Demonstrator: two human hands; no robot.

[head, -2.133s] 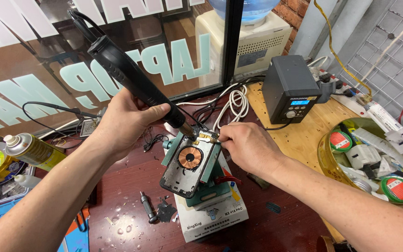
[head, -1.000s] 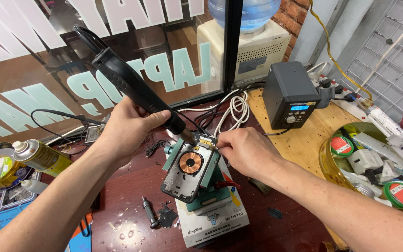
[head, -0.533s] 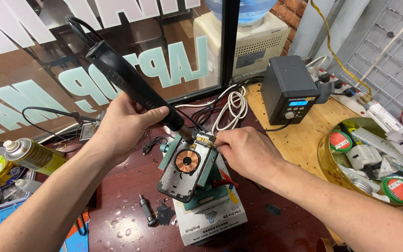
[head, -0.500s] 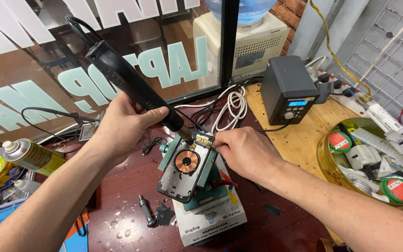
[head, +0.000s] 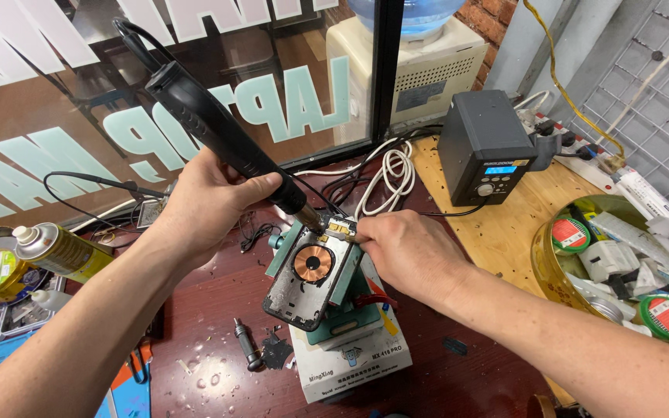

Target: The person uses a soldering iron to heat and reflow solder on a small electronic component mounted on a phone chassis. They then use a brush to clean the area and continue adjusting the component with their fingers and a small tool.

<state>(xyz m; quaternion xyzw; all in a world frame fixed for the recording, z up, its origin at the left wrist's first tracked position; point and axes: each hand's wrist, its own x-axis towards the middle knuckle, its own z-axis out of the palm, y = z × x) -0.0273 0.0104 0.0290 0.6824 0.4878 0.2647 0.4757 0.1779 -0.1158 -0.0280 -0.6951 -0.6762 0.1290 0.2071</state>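
left hand (head: 207,203): wrapped round black hot-air wand (head: 218,131), nozzle angled at phone's top edge
right hand (head: 404,251): pinched shut there; tool hidden
phone back (head: 313,275): open, clamped tilted in green fixture (head: 350,321), steadying it

A single head-worn camera looks steeply down and forward from close above the workbench (head: 218,364), facing a glass window (head: 118,101) at the back. Both forearms enter from the lower corners and meet near frame centre. No second view shares the scene.
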